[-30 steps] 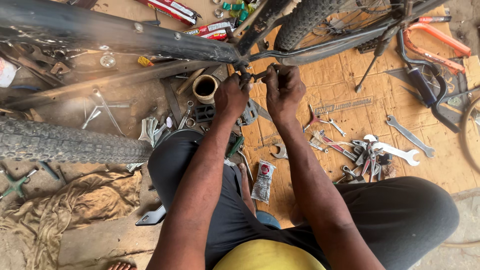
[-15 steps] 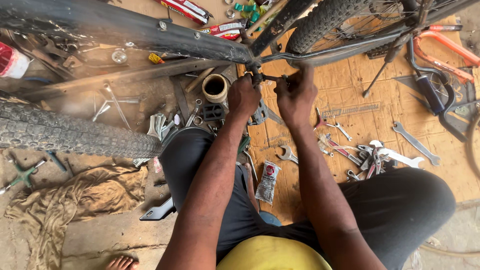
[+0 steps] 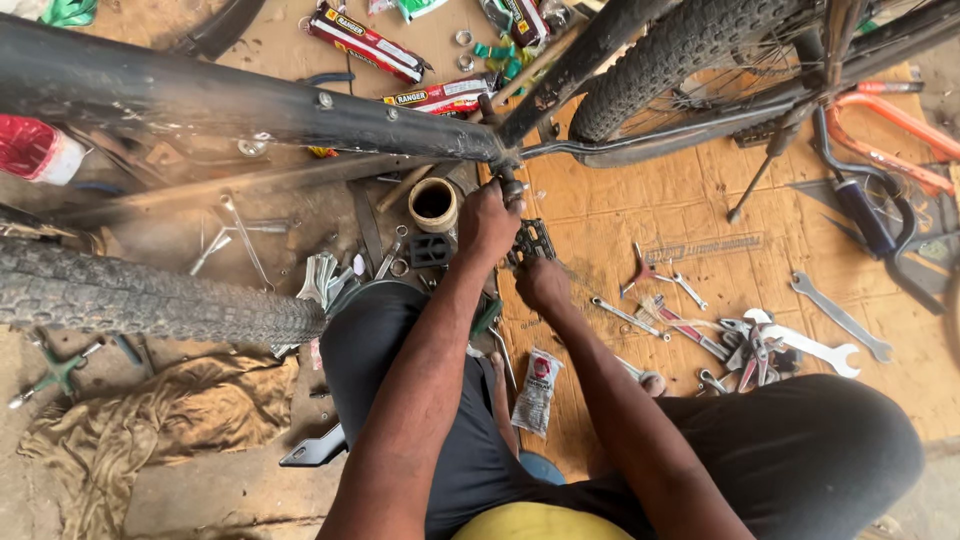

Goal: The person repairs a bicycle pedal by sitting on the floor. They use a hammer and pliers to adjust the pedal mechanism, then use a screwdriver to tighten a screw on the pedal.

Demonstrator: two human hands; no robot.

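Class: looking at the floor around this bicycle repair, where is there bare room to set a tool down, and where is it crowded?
Bare cardboard lies between the rear tyre and the small wrenches. The dirt floor beside the crumpled rag is also open. Crowded: the spanner pile by the right knee, and the parts around the tape roll near the left hand.

— What are we wearing down here?

— Dark grey trousers, smooth and a little dusty over both knees, and a yellow top, of which only a curved strip shows at the bottom edge.

— Any sleeves on us?

— None that we can see; both forearms are bare up to the frame's edge. Our left hand [image 3: 487,222] and right hand [image 3: 542,284] are bare too: no gloves, no rings, no watch.
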